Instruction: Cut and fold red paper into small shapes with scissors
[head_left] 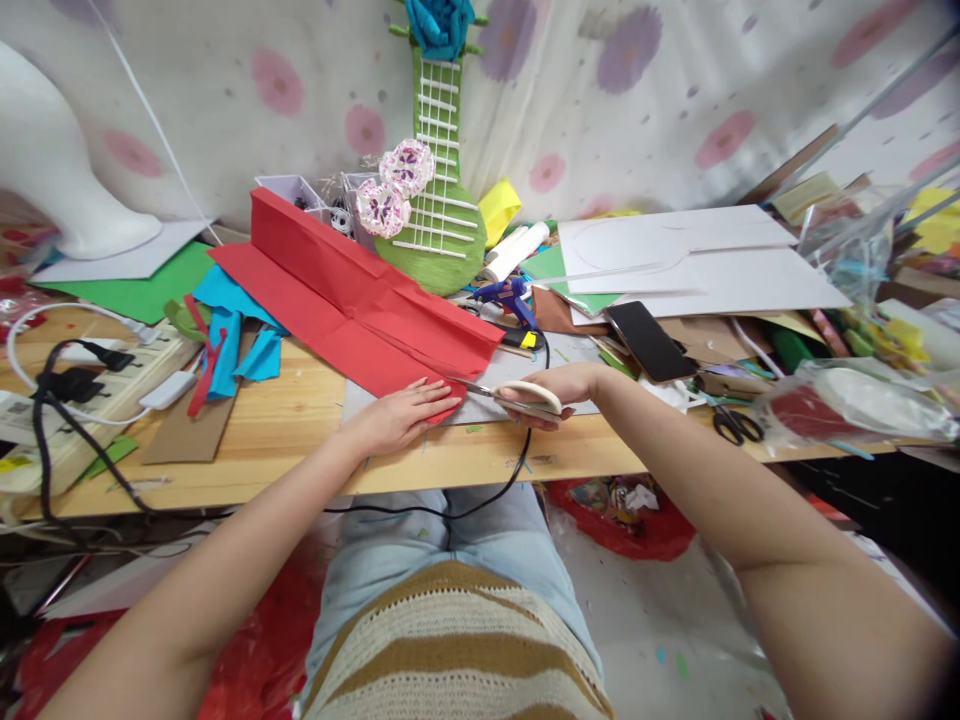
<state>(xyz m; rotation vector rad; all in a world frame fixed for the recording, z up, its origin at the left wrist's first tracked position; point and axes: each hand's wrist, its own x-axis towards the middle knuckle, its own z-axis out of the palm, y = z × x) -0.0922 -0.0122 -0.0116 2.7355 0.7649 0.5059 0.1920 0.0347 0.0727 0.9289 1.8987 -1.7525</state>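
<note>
A large sheet of red paper (352,300), creased along its length, lies slantwise over the wooden table. My left hand (409,410) rests flat on its near right edge, fingers stretched out. In my right hand (551,395) is a pair of scissors with cream handles (534,393). Their blades point left and meet the right end of the red paper, close to my left fingertips. How far the blades are apart, I cannot tell. A grey board (487,408) lies beneath the paper's right end.
Behind stands a green guitar-shaped piece (442,225) with paper flowers. A blue glue gun (506,295), a phone (649,341) and black-handled scissors (738,425) lie to the right. At left are blue paper scraps (259,355) and a power strip (105,400). A black cable (480,512) hangs over the front edge.
</note>
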